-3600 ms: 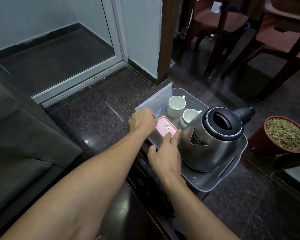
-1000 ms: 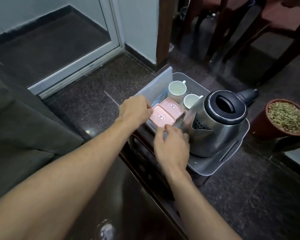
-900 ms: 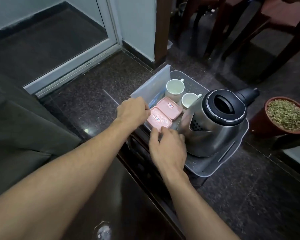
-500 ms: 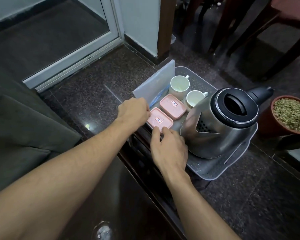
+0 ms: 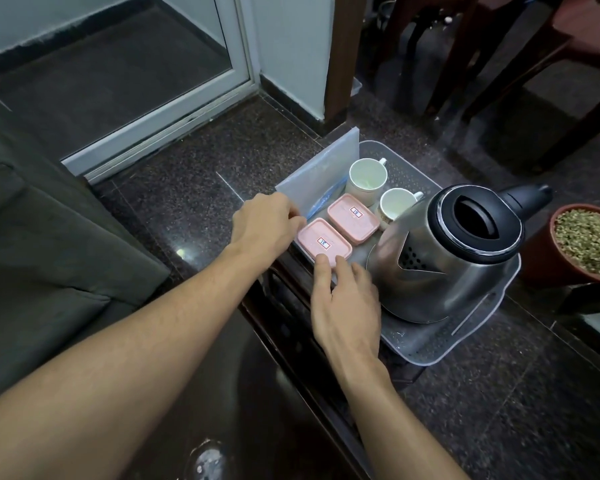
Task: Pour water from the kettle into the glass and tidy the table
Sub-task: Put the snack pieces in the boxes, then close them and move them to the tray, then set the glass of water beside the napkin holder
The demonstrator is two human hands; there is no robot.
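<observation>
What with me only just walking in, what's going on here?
A person is tidying a tray. The right hand rests straight fingers on the near pink box; the left hand curls at that box's left side, grip hidden. A second pink box, two white cups and the kettle stand on the tray, untouched.

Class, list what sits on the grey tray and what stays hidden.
On the tray: a steel kettle, two white cups, two closed pink boxes. Their contents cannot be seen; the kettle covers the tray beneath.
</observation>
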